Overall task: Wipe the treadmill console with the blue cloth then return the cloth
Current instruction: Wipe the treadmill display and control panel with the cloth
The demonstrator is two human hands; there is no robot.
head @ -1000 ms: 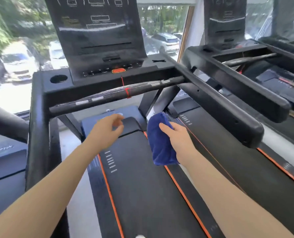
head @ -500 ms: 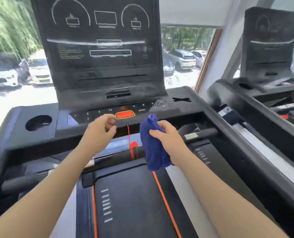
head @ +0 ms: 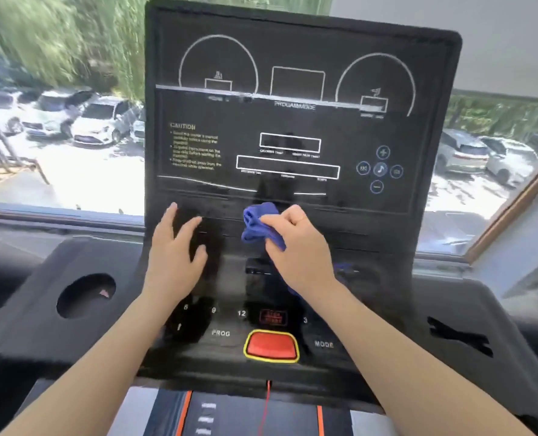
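Wiping's finally started: right hand (head: 296,247) came up from the belt, grip bunched round the blue cloth (head: 260,225) mid-frame against the console (head: 293,127). Left hand (head: 175,247) rests flat, fingers spread.

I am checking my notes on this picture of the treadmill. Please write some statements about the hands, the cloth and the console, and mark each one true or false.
1. The right hand grips the blue cloth. True.
2. The left hand also holds the cloth. False: it holds nothing; its fingers are spread over the console.
3. The cloth is up at the round dials at the top of the console. False: it is at the lower part, below the display boxes.
4. The red button is nearer to the person than both hands. True.
5. The round cup holder is on the left of the console. True.
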